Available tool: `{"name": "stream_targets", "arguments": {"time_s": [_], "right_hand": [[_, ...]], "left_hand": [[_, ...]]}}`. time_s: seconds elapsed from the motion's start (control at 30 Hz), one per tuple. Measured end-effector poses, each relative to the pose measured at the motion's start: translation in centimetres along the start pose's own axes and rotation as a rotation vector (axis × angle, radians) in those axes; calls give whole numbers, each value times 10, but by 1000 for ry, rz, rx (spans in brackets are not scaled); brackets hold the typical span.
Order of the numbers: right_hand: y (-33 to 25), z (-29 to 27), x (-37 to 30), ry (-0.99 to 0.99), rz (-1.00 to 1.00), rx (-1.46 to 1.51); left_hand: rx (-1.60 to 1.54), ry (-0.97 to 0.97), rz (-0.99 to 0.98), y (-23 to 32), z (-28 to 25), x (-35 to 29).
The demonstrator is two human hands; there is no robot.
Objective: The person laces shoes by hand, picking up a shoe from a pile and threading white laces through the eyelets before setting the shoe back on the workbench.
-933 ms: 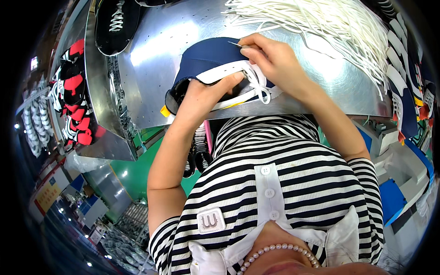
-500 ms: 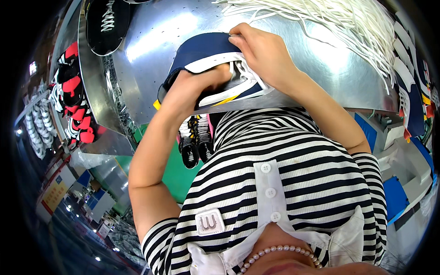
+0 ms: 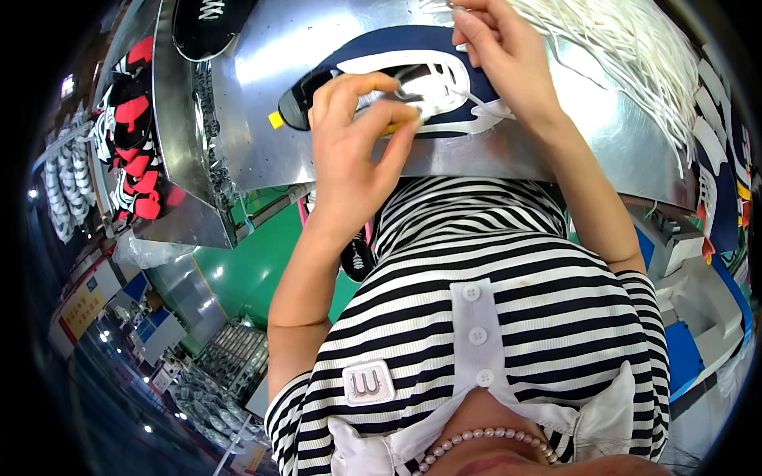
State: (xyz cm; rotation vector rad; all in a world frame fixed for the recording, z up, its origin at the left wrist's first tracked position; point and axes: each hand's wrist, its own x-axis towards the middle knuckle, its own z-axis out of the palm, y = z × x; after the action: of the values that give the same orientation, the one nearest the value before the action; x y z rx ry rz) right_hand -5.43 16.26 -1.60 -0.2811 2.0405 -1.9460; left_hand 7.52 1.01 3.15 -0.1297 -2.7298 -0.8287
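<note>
The left hand (image 3: 355,147), fingers bent, is over a navy shoe upper (image 3: 413,40) on a metal table (image 3: 484,163); the right hand (image 3: 512,67) is near a large heap of white laces (image 3: 627,63)

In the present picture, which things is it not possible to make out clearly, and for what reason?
All in the head view:
- Inside of the navy shoe: partly covered by the left hand, and blurred.
- Anything between the right hand's fingertips: too small to tell.
- Rest of the black shoe and white laces: cut off by the upper edge.
</note>
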Motion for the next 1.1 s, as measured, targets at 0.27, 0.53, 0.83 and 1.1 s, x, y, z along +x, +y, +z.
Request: {"name": "stream_targets", "arguments": {"time_s": [0.27, 0.53, 0.83, 1.1], "right_hand": [[1, -12, -83, -218, -179, -220], [0, -10, -81, -274, -136, -341], [10, 20, -63, -221, -145, -313], [-49, -30, -61, -330, -267, -646]], "left_hand": [[-27, 50, -112, -7, 19, -2], [-58, -22, -146, -10, 14, -2], [-202, -35, -113, -20, 24, -12], [-88, 170, 184, -22, 34, -20]]}}
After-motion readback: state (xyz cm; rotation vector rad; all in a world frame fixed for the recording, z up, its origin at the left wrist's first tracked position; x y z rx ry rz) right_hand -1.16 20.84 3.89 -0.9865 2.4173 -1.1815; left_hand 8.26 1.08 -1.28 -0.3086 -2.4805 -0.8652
